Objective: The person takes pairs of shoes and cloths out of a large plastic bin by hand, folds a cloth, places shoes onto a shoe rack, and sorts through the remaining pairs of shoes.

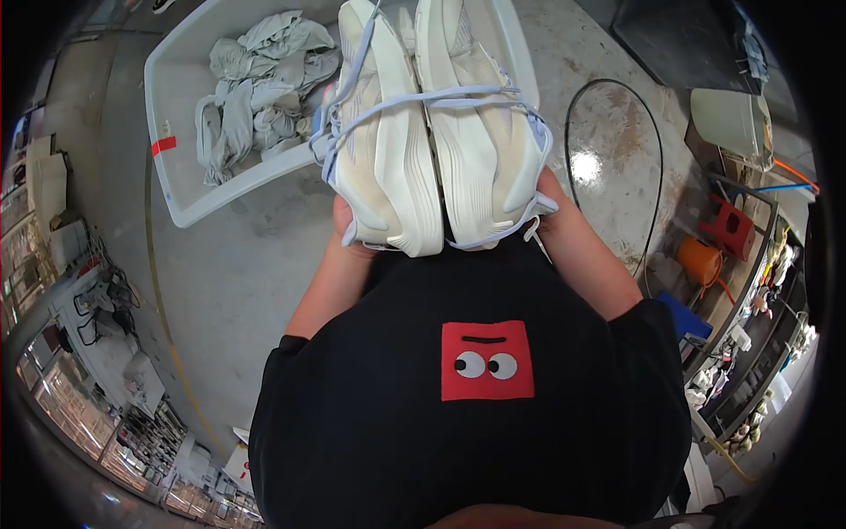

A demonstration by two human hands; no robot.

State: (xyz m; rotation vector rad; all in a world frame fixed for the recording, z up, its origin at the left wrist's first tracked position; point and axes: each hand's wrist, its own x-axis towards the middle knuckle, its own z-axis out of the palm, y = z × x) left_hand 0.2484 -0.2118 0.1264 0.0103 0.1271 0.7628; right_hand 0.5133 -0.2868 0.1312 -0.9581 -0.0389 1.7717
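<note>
Black shirt (352, 432) is filling the foreground while left grip (345, 222) and right grip (550, 196) are clamping the paired shoes (407, 167) sole to sole beside the bin (251, 183), even side pressure ideally keeping them aligned.

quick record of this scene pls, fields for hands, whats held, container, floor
left hand: on the left side of the shoes, fingers mostly hidden
right hand: on their right side, fingers mostly hidden
held: cream and white pair, side by side, lavender laces across both
container: grey tub, grey cloths inside, red tape on its rim
floor: black cable, curved
</note>
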